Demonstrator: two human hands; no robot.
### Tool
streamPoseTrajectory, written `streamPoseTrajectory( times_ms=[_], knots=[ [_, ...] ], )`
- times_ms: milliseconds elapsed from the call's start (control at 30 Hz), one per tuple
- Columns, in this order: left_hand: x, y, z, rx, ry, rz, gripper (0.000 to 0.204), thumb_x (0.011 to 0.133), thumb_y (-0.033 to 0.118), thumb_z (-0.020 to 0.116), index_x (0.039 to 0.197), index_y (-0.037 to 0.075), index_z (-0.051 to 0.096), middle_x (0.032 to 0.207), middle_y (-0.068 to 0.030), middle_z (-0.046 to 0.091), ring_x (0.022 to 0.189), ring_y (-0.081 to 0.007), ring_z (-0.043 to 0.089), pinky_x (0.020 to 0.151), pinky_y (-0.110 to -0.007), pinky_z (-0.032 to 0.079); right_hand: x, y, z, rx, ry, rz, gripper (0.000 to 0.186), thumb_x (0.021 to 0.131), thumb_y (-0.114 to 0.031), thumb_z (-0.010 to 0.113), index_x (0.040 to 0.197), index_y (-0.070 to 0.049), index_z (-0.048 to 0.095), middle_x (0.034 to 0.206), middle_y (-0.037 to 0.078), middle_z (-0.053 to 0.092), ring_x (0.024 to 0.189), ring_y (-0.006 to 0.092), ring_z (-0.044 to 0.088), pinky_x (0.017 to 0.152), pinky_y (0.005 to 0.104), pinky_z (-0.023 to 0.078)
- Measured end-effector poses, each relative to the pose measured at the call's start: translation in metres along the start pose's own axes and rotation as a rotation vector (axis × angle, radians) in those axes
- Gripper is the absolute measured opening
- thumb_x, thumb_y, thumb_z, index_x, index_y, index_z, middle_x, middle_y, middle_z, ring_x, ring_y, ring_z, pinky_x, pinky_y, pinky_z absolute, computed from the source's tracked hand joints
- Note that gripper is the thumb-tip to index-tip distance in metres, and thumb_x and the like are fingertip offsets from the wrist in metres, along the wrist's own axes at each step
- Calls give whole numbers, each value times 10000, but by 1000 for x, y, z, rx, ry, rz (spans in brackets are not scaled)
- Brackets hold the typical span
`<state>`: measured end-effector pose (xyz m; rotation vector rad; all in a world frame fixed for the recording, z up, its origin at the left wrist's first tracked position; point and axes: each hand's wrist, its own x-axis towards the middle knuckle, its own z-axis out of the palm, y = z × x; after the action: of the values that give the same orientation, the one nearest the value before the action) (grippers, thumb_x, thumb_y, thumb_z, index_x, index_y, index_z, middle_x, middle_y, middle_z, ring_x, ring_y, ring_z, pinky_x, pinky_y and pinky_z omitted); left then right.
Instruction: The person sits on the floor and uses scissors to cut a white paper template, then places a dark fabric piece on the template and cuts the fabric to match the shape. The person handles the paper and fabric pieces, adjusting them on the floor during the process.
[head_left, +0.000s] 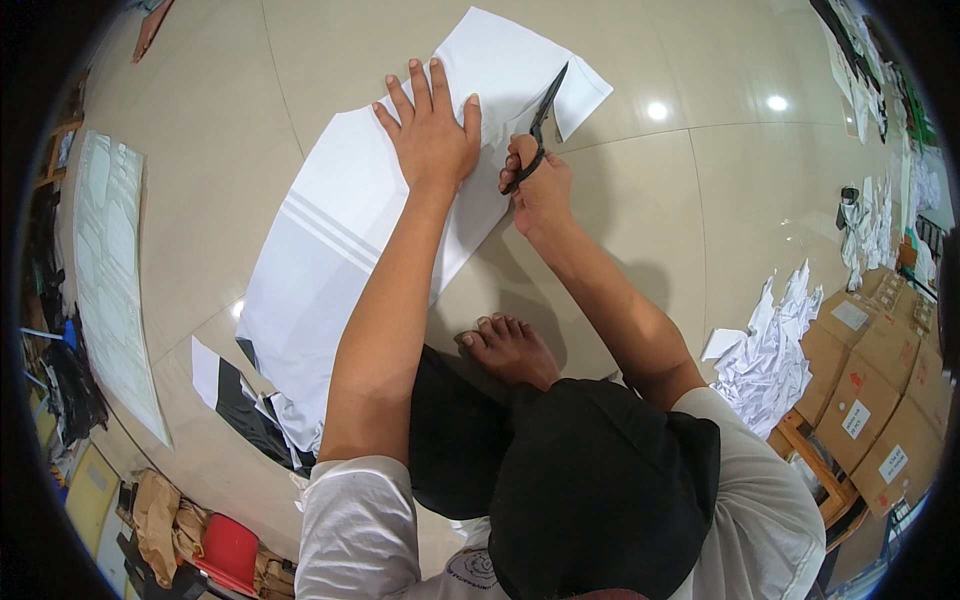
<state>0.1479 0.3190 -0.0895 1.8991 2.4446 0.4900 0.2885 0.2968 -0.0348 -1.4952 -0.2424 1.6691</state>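
As seen from the head view, the sole view on record, the work lies directly on the pale tiled floor (640, 210). A large white cloth (335, 160) is spread at upper centre, running from the top edge of the work area down toward the lower left, with paler stripes crossing its middle. The left grip (432, 135) is released: it lies palm down on the cloth, fingers spread, fingertips close to its upper edge. The right grip (535, 175) is clenched about the handle of a pair of black scissors (546, 104), whose blades point up and to the right at the cloth. Just beyond the blades, a narrow white flap (580, 95) stands apart from the main piece along its lower part; whether it is joined near the blade tips cannot be determined.

A bare foot (510, 350) rests on the floor below the scissors. At left, a long white panel (120, 270) lies well apart from the cloth. At right, a crumpled white heap (765, 345) is noted beside stacked cardboard boxes (865, 390). At lower left, a red object (230, 550) sits next to brown material (155, 520).
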Motion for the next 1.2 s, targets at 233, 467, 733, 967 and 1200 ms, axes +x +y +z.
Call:
streamPoseTrajectory(
  times_ms=[233, 467, 733, 967, 1200],
  knots=[
    [-1, 0, 0, 0, -13, -15, 756, 1113, 541, 424, 1715, 97, 311, 1774, -177, 300, 1645, -487, 170, 1298, -709, 118, 2, -1, 4, 25, -9, -11, 240, 912, -210, 783, 881, -43, 614, 698, 39, 567, 534, 171, 539, 511, 334, 439],
    [0, 0, 0, 6, -21, -19, 760, 1113, 543, 422, 1721, 102, 307, 1783, -173, 286, 1650, -481, 162, 1303, -701, 107, 1, -5, 6, 20, -15, 7, 249, 920, -240, 796, 909, -66, 620, 707, 8, 562, 579, 154, 550, 557, 314, 457],
    [1, 1, -3, -13, -38, -23, 760, 1111, 537, 428, 1721, 100, 307, 1784, -177, 282, 1648, -487, 163, 1304, -701, 99, 7, 0, 9, 60, 7, -13, 236, 919, -205, 780, 869, -35, 625, 679, 38, 566, 531, 173, 542, 511, 345, 435],
    [0, 1, -3, -23, -19, -20, 754, 1106, 531, 443, 1715, 102, 320, 1778, -180, 294, 1642, -495, 177, 1298, -708, 120, 8, 2, 13, 47, 9, -17, 213, 920, -192, 770, 872, -49, 619, 694, 32, 571, 545, 172, 552, 516, 338, 439],
    [0, 0, -2, -20, -13, -17, 758, 1099, 529, 456, 1711, 101, 325, 1774, -179, 304, 1638, -497, 191, 1292, -715, 132, 8, -5, 15, 72, -7, 1, 224, 929, -223, 776, 892, -78, 609, 703, 8, 556, 573, 160, 549, 549, 324, 465]
  ],
)
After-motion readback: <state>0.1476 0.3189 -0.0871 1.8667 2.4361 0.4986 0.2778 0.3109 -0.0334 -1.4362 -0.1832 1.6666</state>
